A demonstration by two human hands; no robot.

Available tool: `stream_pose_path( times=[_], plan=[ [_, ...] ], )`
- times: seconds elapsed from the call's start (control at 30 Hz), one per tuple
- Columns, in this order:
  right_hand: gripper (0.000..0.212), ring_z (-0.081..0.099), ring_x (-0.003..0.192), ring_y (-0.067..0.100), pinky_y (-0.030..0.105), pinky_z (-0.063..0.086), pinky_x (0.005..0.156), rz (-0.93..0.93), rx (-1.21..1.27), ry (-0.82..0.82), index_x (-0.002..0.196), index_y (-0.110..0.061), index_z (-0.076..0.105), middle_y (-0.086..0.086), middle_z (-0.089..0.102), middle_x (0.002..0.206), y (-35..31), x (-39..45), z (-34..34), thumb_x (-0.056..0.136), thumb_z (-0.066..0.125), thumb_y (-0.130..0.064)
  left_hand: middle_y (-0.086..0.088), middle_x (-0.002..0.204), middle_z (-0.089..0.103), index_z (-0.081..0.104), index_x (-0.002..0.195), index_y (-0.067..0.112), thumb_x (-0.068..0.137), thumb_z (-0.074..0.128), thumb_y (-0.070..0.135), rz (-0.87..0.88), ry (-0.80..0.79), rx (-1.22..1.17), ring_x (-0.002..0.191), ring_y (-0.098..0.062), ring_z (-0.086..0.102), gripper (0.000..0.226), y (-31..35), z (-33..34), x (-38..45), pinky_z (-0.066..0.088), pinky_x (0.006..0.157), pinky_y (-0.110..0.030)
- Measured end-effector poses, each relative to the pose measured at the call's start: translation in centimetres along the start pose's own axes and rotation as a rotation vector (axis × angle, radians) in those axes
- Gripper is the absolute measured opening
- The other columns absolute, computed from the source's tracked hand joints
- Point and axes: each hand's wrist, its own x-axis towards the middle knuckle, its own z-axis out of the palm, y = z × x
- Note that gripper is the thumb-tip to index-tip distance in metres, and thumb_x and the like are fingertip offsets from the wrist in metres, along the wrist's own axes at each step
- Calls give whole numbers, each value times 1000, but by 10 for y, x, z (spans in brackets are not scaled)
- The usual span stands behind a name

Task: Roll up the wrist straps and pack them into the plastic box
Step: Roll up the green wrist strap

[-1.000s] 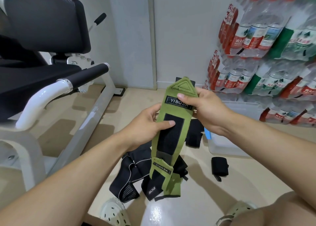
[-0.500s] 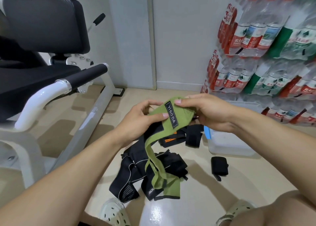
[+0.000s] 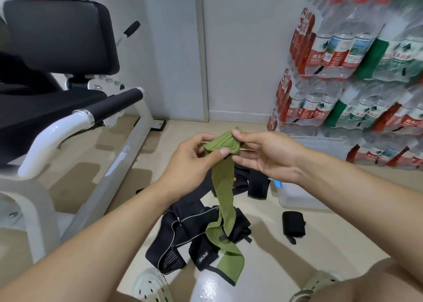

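The left hand (image 3: 190,162) and right hand (image 3: 267,155) both pinch the pointed end of the green wrist strap (image 3: 223,187), now folded over with its label hidden. Its tail drops toward six o'clock onto the black straps (image 3: 183,235). The plastic box (image 3: 295,198) sits at three o'clock.

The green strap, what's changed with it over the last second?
The green strap was held up flat with its label facing the camera; now both hands have brought its pointed end lower and folded it over, the left hand and right hand pinching that end to start a roll, while the tail hangs onto the black straps. The rolled black strap and plastic box on the floor stayed put.
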Motion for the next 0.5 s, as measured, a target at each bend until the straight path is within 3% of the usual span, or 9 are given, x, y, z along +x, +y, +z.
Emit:
stream_pose_path(
  times=[0.07, 0.13, 0.23, 0.3, 0.4, 0.5],
  plan=[
    [15, 69, 82, 9, 24, 58, 73, -86, -275, 49, 98, -16, 79, -3, 77, 92, 1, 0, -4, 88, 78, -27, -4, 105, 79, 66, 113, 22, 87, 79, 33, -13, 13, -65, 101, -22, 74, 31, -3, -2, 2, 55, 100, -45],
    [19, 65, 82, 6, 26, 54, 77, -220, -498, 138, 93, -19, 78, -9, 74, 87, 2, 1, -6, 81, 84, -33, -4, 102, 79, 63, 112, 19, 97, 69, 21, -24, 6, -98, 93, -15, 74, 17, -2, -3, 3, 57, 89, -35],
    [41, 70, 87, 8, 26, 55, 83, -361, -560, 215, 103, -23, 68, -6, 73, 100, 4, 3, -9, 71, 92, -31, -3, 99, 78, 62, 114, 15, 101, 62, 16, -21, -14, -90, 85, -11, 72, 14, 1, -4, 2, 55, 72, -25],
    [51, 74, 95, 10, 30, 57, 93, -356, -598, 116, 118, -26, 65, -4, 75, 106, 4, 2, -11, 74, 91, -27, -4, 97, 78, 61, 115, 16, 101, 61, 16, -23, -35, -90, 87, -17, 72, 14, 2, -4, 1, 59, 81, -39],
    [38, 75, 92, 14, 40, 59, 96, -456, -661, 21, 113, -26, 73, -3, 79, 103, 11, 3, -12, 79, 87, -17, -4, 94, 75, 64, 113, 20, 99, 63, 20, -33, -70, -105, 90, -26, 70, 14, 3, -3, -1, 54, 93, -62],
    [30, 68, 75, 16, 45, 61, 83, -556, -665, 86, 100, -33, 75, -4, 78, 97, 17, 6, -11, 79, 88, -16, -4, 98, 73, 65, 112, 18, 101, 62, 22, -86, -36, -172, 91, -18, 72, 12, 7, 1, -1, 59, 90, -52]
  ],
)
